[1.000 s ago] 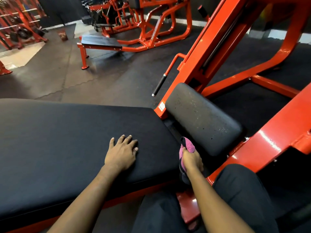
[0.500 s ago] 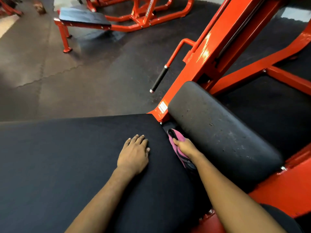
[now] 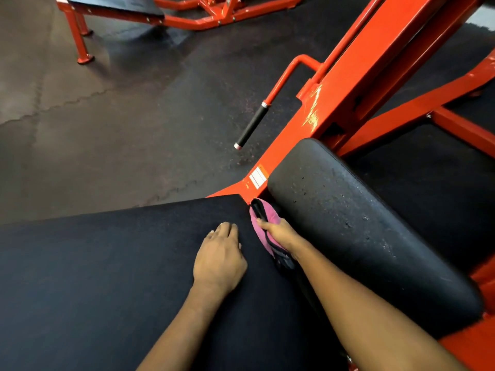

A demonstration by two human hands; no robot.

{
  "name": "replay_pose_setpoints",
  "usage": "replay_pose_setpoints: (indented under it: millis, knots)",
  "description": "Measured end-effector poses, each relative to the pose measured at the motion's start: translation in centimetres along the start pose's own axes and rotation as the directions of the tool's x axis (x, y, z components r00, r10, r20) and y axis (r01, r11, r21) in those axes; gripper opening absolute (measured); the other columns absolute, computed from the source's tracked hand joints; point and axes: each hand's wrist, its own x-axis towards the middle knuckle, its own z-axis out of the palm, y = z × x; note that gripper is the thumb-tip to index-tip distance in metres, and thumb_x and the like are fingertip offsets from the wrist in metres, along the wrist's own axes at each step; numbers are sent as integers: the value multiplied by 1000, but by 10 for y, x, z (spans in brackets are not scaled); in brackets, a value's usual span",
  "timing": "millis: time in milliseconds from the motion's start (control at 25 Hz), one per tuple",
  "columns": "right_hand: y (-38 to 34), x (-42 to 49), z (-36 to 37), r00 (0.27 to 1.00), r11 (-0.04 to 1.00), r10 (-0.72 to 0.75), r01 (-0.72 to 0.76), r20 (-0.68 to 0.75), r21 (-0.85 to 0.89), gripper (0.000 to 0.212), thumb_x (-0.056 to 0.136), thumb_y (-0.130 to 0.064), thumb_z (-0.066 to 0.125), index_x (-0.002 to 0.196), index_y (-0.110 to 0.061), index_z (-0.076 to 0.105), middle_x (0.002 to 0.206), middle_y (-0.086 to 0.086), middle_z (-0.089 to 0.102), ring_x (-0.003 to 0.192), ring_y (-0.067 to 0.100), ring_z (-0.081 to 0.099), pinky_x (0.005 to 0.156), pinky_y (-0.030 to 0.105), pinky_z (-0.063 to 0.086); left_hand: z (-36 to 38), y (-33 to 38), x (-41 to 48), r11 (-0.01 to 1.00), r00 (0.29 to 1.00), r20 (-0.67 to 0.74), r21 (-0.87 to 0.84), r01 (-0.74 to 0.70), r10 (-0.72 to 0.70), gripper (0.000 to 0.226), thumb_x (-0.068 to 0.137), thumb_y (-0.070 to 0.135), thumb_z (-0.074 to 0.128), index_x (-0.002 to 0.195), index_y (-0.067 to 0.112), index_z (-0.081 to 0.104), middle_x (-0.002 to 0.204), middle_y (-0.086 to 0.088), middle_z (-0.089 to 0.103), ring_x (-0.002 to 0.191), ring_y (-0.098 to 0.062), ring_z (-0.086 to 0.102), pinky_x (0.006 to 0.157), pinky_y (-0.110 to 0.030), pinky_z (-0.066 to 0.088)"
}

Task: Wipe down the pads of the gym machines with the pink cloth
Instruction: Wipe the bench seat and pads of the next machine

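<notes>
A large flat black pad [image 3: 107, 277] fills the lower left. Beside it on the right lies a worn, speckled black pad [image 3: 356, 226] on the orange machine frame [image 3: 356, 84]. My left hand [image 3: 218, 259] rests flat on the flat pad near its right edge. My right hand [image 3: 281, 232] grips the pink cloth [image 3: 263, 223] with dark trim, down in the gap between the two pads and against the flat pad's side edge. Part of the cloth is hidden under my hand.
A black-gripped handle [image 3: 251, 125] sticks out from the orange frame over the dark rubber floor [image 3: 120, 129]. Another orange bench [image 3: 115, 8] with a black pad stands at the far top left.
My right hand has slid the cloth forward along the gap between the pads, toward the flat pad's far corner. I have leaned in closer; the left hand stays resting on the pad.
</notes>
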Motion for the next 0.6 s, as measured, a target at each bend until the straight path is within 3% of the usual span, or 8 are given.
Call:
replay_pose_setpoints:
  millis: [160, 280, 360, 480, 600]
  knots:
    - [45, -53, -26, 993, 984, -105, 97, -46, -151, 41, 90, -29, 74, 125, -8, 69, 111, 8, 72, 107, 24, 68, 91, 30, 50, 2, 12, -5, 999, 997, 54, 23, 46, -47, 35, 99, 20, 39, 130, 9, 50, 136, -8, 46, 127, -26, 44, 119, -36, 21]
    - [68, -103, -39, 978, 928, -167, 114, -126, -354, 51, 83, -42, 74, 129, -21, 68, 122, 6, 71, 114, 26, 66, 95, 33, 51, -11, 26, -30, 981, 988, 110, -153, 122, -106, 33, 100, 16, 39, 130, 6, 49, 136, -13, 48, 125, -33, 46, 113, -41, 30]
    - [79, -135, -51, 953, 946, -242, 189, -185, -262, 46, 82, -38, 77, 125, -23, 71, 118, 4, 73, 112, 25, 67, 97, 36, 52, -21, 39, -54, 955, 990, 77, -266, 134, -118, 34, 98, 11, 39, 131, 7, 48, 131, -14, 51, 120, -34, 49, 106, -44, 38]
    - [67, -195, -73, 924, 930, -346, 361, -162, 71, 32, 84, -29, 80, 114, -19, 73, 109, 5, 75, 108, 23, 69, 97, 39, 53, -37, 56, -86, 926, 998, -16, -376, 43, -53, 53, 90, 2, 40, 142, 13, 44, 134, -14, 53, 125, -33, 50, 106, -45, 40]
    - [49, -245, -96, 851, 827, -514, 525, -109, 200, 58, 69, -44, 88, 118, -24, 64, 122, 8, 69, 113, 20, 66, 103, 41, 50, -69, 77, -108, 834, 976, -121, -508, -217, 180, 84, 75, -10, 40, 152, 24, 36, 149, -5, 44, 140, -19, 39, 116, -30, 31]
